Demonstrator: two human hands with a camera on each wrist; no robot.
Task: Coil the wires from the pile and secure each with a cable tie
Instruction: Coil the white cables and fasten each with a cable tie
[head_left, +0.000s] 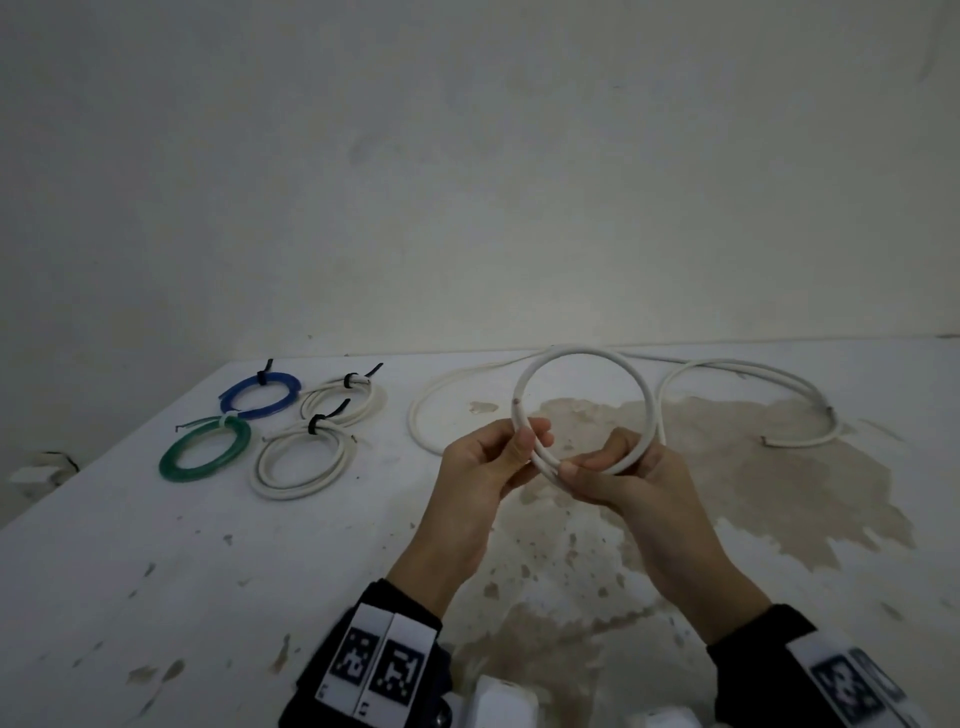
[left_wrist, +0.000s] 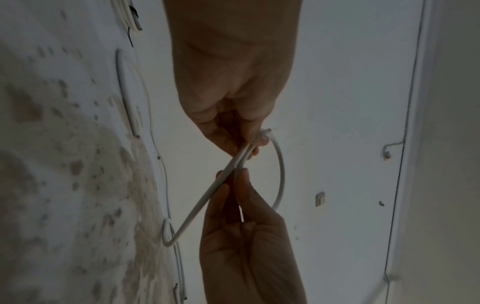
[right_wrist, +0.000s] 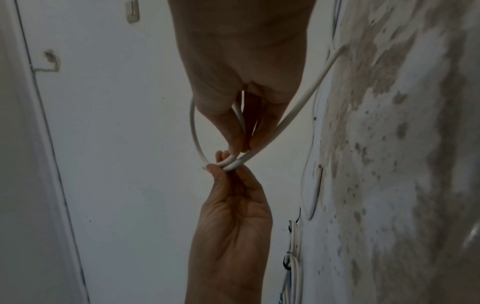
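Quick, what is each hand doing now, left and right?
Left hand: closed, pinching the white wire loop where it overlaps.
Right hand: closed, gripping the same loop at its bottom.

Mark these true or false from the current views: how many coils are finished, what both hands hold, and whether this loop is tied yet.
1. Four tied coils lie on the table. True.
2. The green coil has a black tie. False: its tie is white.
3. Both the left hand and right hand grip the white wire loop. True.
4. The loop already carries a tie. False: none shows.
5. The blue coil is in hand. False: it lies on the table.
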